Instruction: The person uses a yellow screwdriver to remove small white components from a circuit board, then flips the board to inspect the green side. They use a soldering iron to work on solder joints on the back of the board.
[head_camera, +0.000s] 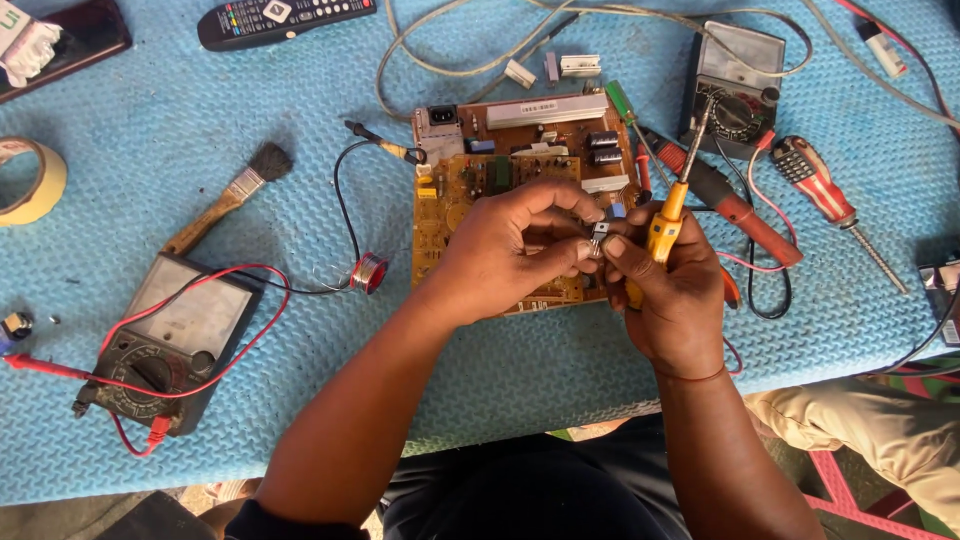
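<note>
Over the worktop's middle, your left hand (510, 250) and right hand (665, 290), also gripping a yellow screwdriver (668, 215), pinched a small component (599, 237) that could slip onto the circuit board (450, 200).

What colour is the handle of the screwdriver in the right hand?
Yellow-orange handle, gripped by the right hand; head view.

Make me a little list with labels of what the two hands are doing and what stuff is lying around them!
left hand: pinches a small black component at its fingertips
right hand: touches the same part, grips a yellow-handled tool
under the hands: yellowish circuit board
surface: blue textured mat
left side: meter with red leads, brush, solder spool, tape roll
right side: second meter, red screwdriver
top: remote control
</note>
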